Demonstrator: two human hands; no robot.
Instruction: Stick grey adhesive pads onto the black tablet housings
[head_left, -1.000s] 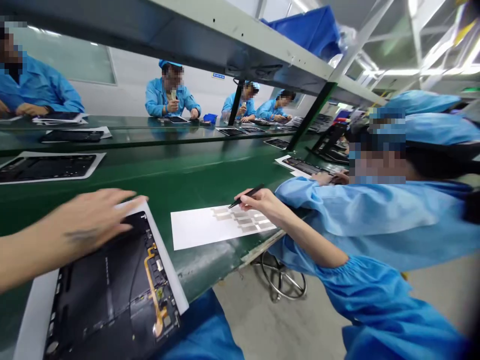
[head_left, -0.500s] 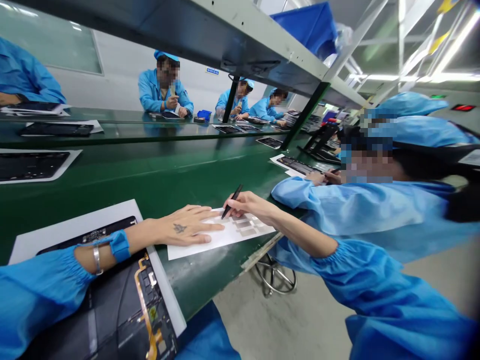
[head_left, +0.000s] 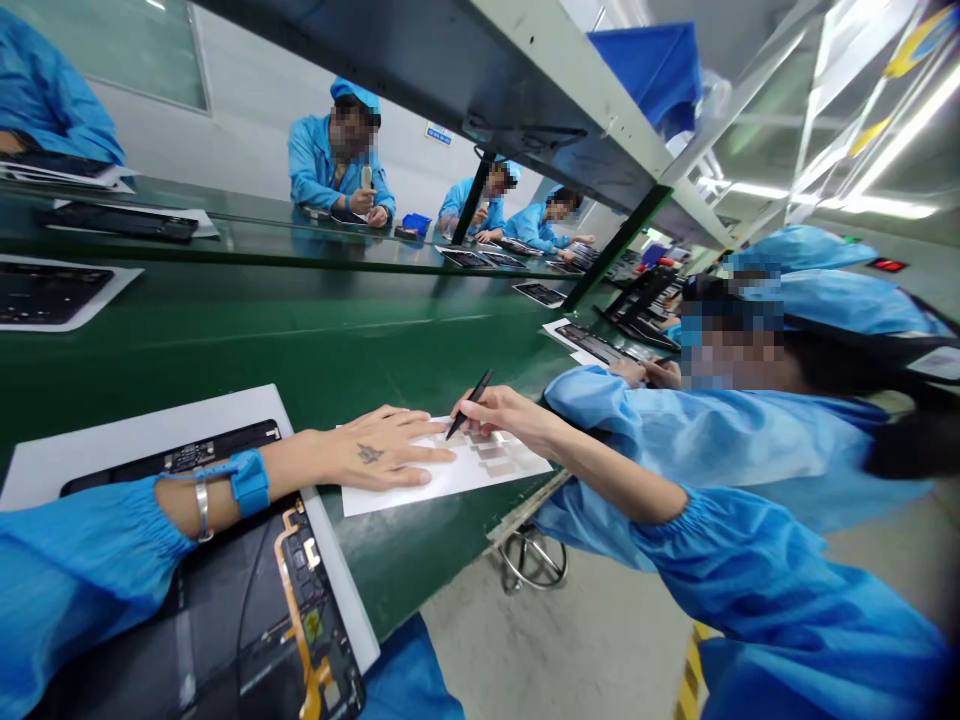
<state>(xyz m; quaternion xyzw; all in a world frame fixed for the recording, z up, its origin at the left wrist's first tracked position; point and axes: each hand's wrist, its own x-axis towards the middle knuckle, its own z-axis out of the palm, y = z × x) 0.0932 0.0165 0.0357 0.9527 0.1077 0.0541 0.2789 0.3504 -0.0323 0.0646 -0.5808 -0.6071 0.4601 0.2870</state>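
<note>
From where I watch, my left hand (head_left: 382, 450) lies open and flat, fingers fanned, palm down on a smooth white sheet (head_left: 461, 472). My right hand (head_left: 495, 410) grips a slim, matte black tool (head_left: 470, 403), shaped like a pen and tapering to a point; I hold it slanted, tip down at the sheet, just beside the left fingertips. I can't tell whether the tip touches. The sheet is a long rectangle on the glossy green tabletop (head_left: 382, 340), its right half bearing thin grey-beige patches (head_left: 502, 455) in small rectangles, some paler than others.

My left forearm crosses above a flat, dark device (head_left: 225, 620) with its inside exposed: black panels, tiny metallic parts and a bent, shiny orange ribbon (head_left: 296, 590) along its right side. Paper (head_left: 150, 435) shows around it as a white border. My sleeve hides part of the device.

On my left wrist I see a blue strap (head_left: 251, 482) and a silvery bracelet (head_left: 202, 508). My right sleeve (head_left: 750, 560) is crinkled blue cloth gathered at the cuff. To the right, a co-worker's paler blue sleeve (head_left: 675, 420) falls in soft folds near my right forearm.
</note>
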